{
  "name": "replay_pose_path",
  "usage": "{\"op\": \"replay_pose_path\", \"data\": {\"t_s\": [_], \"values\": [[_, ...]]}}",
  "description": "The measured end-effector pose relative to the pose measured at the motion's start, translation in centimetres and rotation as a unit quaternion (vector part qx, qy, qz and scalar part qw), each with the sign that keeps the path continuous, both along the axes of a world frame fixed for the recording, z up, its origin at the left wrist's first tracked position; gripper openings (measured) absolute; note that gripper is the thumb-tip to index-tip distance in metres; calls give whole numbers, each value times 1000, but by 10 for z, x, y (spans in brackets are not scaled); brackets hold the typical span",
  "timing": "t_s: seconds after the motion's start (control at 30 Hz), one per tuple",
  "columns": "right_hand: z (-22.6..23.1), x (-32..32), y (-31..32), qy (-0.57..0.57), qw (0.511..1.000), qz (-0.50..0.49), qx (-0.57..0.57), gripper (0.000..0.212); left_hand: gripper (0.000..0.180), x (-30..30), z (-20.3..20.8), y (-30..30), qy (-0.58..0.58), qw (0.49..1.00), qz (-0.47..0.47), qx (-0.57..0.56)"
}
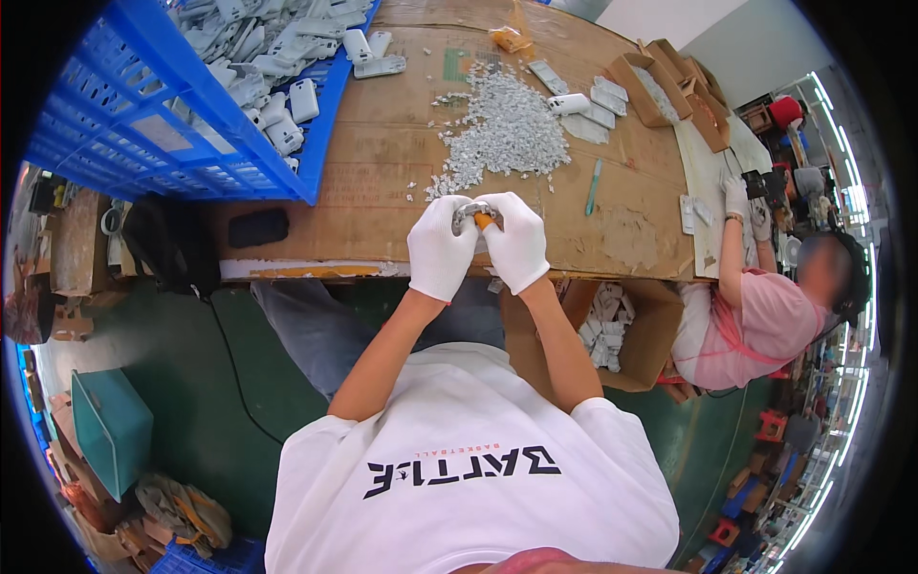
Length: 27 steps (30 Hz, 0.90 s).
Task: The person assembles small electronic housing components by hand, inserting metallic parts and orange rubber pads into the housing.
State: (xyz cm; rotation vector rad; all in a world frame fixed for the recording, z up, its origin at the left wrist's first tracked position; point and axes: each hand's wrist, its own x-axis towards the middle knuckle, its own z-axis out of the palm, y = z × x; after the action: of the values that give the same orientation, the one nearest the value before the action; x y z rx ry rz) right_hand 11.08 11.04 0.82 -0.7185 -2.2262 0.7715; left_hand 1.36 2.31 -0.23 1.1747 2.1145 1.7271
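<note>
My left hand [441,251] and my right hand [517,245], both in white gloves, meet over the front part of the cardboard-covered table. Between their closed fingers is a small grey-white part [472,208], probably a plastic casing; the gloves cover most of it. Something orange [484,221] shows by my right thumb, and I cannot tell whether it is a finger cover or a held piece. Just beyond my hands spreads a heap of tiny whitish pieces [507,129]. Several white casings [595,111] lie to the right of the heap.
A blue plastic crate [115,105] full of white casings [277,48] stands tilted at left. A dark phone-like object [258,228] and a teal pen-like tool [594,187] lie on the table [363,210]. Below right is an open carton [660,325]; a co-worker [755,320] sits at right.
</note>
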Motion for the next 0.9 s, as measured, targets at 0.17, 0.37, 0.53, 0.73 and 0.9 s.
{"op": "replay_pose_path", "data": {"t_s": [0.17,0.37,0.53,0.73,0.9], "values": [[2,-2,-7,7,1000,-19,-7,22,10,0,5,0,2,1000,2,-7],[12,1,-15,35,999,-4,-39,34,7,-10,16,-2,-20,1000,-14,-10],[25,7,-32,66,992,21,-106,47,7,-19,23,-8,-63,997,-33,-33],[26,0,-56,68,996,-38,44,69,9,-24,16,-14,-177,982,-56,39],[9,9,-57,67,985,-3,161,61,9,-8,49,-32,-174,984,-30,-17]]}}
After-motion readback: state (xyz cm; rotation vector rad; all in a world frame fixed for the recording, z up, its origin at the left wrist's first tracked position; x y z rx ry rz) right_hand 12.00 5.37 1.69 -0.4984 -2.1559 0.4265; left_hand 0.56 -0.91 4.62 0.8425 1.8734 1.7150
